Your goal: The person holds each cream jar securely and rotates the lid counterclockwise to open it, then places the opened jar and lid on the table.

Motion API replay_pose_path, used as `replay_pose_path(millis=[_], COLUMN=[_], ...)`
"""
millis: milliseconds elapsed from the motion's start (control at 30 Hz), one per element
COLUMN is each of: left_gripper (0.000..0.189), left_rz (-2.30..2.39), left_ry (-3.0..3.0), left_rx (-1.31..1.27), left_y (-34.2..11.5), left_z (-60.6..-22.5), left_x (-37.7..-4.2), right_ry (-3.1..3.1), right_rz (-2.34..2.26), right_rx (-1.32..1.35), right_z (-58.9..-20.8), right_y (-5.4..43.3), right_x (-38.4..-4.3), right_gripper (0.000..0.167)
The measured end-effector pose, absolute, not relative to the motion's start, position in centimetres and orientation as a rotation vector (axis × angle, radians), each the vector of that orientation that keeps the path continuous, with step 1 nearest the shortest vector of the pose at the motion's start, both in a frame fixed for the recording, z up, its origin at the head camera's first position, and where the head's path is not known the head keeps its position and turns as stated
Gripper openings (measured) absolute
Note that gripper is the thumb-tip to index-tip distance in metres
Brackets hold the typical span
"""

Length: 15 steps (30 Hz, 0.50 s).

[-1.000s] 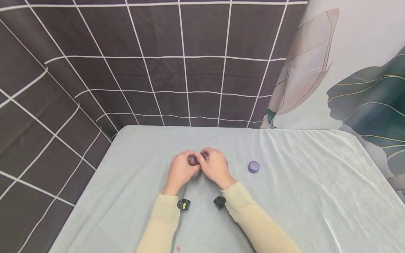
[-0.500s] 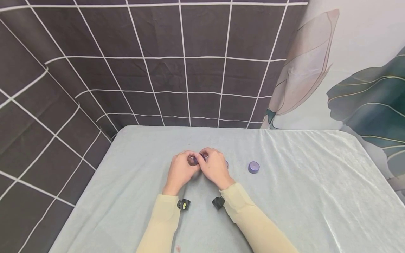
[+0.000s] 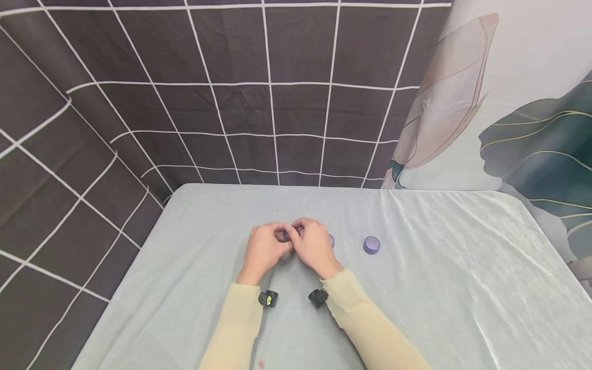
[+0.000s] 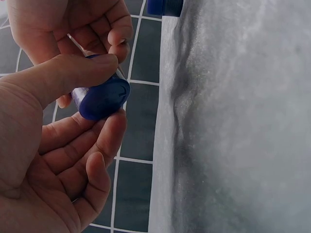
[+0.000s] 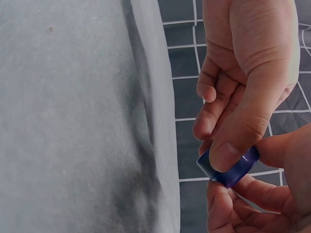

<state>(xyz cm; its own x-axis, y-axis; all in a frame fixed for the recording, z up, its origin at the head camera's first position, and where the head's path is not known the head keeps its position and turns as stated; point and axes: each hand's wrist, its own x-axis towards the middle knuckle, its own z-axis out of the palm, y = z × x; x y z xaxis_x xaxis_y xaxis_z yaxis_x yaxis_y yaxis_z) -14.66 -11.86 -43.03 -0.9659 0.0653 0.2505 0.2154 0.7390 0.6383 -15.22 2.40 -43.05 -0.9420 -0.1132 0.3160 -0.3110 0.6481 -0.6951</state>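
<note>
Both hands meet over the middle of the table, around a small, round purple-blue container (image 4: 104, 99). My left hand (image 3: 264, 249) pinches it between thumb and fingertips, its remaining fingers curled loosely. From the other side my right hand (image 3: 315, 247) grips it too, the thumb pressed against its side in the right wrist view. There the container (image 5: 238, 170) shows a glossy blue wall; fingers cover much of it. A second purple piece (image 3: 331, 240) peeks out beside the right hand, mostly hidden. Farther right, a short purple cylinder (image 3: 371, 245) stands on the table with its flat top up.
A pale grey cloth (image 3: 444, 288) with wrinkles at the right covers the table. Behind and to the left hangs a dark, white-gridded curtain (image 3: 231, 103). At the right back is a leaf-patterned curtain (image 3: 532, 128). A blue object (image 4: 165, 7) is cut off at the left wrist view's top.
The right wrist and forearm have shifted slightly left, and a little more of the purple piece beside the right hand shows. Both hands keep their hold on the container.
</note>
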Motion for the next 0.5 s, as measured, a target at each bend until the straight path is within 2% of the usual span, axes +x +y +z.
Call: replay_pose_path(millis=[500], left_gripper=[0.025], left_rz=[-1.042], left_ry=[-2.725], left_rx=[-0.234], left_y=[-12.31], left_z=[-43.00], left_x=[-14.74], right_ry=[-2.623], right_rz=[1.167], right_rx=[0.392], right_z=[-43.05], right_y=[2.24], right_x=[-15.15], right_gripper=[0.026])
